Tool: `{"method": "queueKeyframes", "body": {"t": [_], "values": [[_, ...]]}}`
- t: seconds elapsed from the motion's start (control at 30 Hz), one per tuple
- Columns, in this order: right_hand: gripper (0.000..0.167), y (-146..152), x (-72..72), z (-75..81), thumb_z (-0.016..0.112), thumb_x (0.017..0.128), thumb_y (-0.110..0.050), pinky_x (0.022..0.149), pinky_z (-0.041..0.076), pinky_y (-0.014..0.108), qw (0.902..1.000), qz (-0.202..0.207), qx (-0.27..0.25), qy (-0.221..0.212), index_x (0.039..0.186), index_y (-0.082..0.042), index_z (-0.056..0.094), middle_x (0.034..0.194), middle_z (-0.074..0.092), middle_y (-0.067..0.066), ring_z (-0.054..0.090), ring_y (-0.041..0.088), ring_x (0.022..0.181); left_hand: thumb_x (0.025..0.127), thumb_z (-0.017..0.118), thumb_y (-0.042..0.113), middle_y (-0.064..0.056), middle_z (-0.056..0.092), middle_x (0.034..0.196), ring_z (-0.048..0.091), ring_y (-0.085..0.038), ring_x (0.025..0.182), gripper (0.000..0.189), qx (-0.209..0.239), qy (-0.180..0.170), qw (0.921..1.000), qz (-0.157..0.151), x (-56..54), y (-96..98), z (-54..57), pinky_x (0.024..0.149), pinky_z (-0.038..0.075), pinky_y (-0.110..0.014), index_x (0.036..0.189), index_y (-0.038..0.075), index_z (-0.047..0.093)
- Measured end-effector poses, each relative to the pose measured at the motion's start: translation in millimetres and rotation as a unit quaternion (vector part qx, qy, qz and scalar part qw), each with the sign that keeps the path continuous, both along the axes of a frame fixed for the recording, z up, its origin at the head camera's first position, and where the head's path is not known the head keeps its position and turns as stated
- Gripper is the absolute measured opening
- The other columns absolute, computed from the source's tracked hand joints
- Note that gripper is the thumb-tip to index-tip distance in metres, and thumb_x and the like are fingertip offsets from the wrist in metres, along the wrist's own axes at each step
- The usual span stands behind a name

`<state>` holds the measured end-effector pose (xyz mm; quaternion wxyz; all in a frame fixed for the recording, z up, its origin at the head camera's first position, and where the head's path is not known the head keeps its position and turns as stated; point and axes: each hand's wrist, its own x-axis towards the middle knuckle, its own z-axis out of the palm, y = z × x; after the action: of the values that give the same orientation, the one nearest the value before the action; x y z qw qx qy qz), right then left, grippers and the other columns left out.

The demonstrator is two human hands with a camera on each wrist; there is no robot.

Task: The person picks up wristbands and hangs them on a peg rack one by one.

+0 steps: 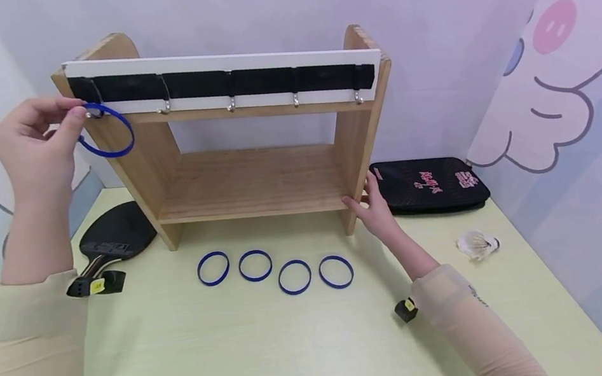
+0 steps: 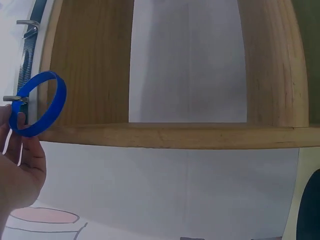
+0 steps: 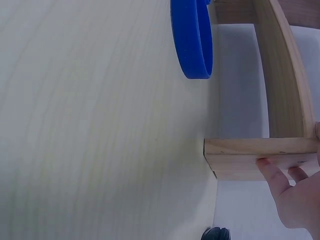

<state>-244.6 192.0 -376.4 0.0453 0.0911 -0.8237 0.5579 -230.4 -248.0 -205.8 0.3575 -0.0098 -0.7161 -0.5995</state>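
A thin blue ring [image 1: 113, 155] is pinched between the thumb and fingers of my left hand [image 1: 35, 145]. In the left wrist view this ring [image 2: 61, 95] overlaps the end metal hook [image 2: 12, 98]; whether it hangs on the hook I cannot tell. The hook belongs to a row along a black strip on a white board [image 1: 191, 62], fixed to the upper front of a wooden rack [image 1: 252, 211]. My right hand [image 1: 379, 212] grips the rack's right side panel low down. Several more blue rings [image 1: 296, 292] lie on the table before the rack.
A black paddle [image 1: 119, 229] lies left of the rack. To the right are a black case [image 1: 425, 186] and a shuttlecock [image 1: 478, 244]. The pale table [image 1: 233, 364] meets walls with cartoon prints behind and on both sides.
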Motion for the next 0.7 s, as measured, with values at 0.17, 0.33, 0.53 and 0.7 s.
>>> {"method": "queueKeyframes", "body": {"t": [0.17, 0.33, 0.53, 0.7], "values": [[0.074, -0.4, 0.2, 0.3, 0.059, 0.093, -0.01, 0.093, 0.044, 0.057, 1.0, -0.001, 0.0, 0.001, 0.149, -0.017, 0.01, 0.148, 0.027, 0.023, 0.047, 0.045, 0.118, 0.084, 0.071, 0.024, 0.008, 0.067, 0.096, 0.053, -0.006, 0.096, 0.024, -0.009, -0.012, 0.9999, -0.002, 0.5, -2.9, -6.3, 0.081, 0.039, -0.021, 0.104, 0.01, 0.072], [0.074, -0.1, 0.0, -0.2, 0.059, 0.093, -0.01, 0.093, 0.044, 0.057, 1.0, 0.001, -0.004, 0.004, 0.149, -0.017, 0.011, 0.149, 0.026, 0.023, 0.047, 0.045, 0.119, 0.085, 0.07, 0.023, 0.005, 0.067, 0.103, 0.054, -0.006, 0.096, 0.024, -0.029, 0.0, 0.9995, 0.015, 3.7, -1.9, -12.6, 0.077, 0.041, -0.018, 0.106, 0.011, 0.072], [0.074, 0.0, -0.6, -0.9, 0.059, 0.093, -0.01, 0.093, 0.045, 0.056, 1.0, -0.001, -0.007, 0.006, 0.149, -0.017, 0.012, 0.147, 0.028, 0.024, 0.048, 0.044, 0.118, 0.086, 0.068, 0.019, 0.002, 0.068, 0.103, 0.057, -0.007, 0.094, 0.022, -0.044, 0.067, 0.9946, 0.066, 13.5, 6.8, -15.0, 0.075, 0.04, -0.02, 0.106, 0.011, 0.071], [0.074, -0.3, -0.8, -0.6, 0.059, 0.092, -0.01, 0.092, 0.046, 0.056, 1.0, -0.007, -0.002, 0.005, 0.149, -0.017, 0.012, 0.144, 0.031, 0.025, 0.048, 0.044, 0.117, 0.084, 0.07, 0.013, -0.001, 0.068, 0.1, 0.059, -0.012, 0.093, 0.025, -0.022, 0.127, 0.9906, 0.046, 24.5, 15.1, -14.4, 0.075, 0.041, -0.021, 0.108, 0.008, 0.068]]}}
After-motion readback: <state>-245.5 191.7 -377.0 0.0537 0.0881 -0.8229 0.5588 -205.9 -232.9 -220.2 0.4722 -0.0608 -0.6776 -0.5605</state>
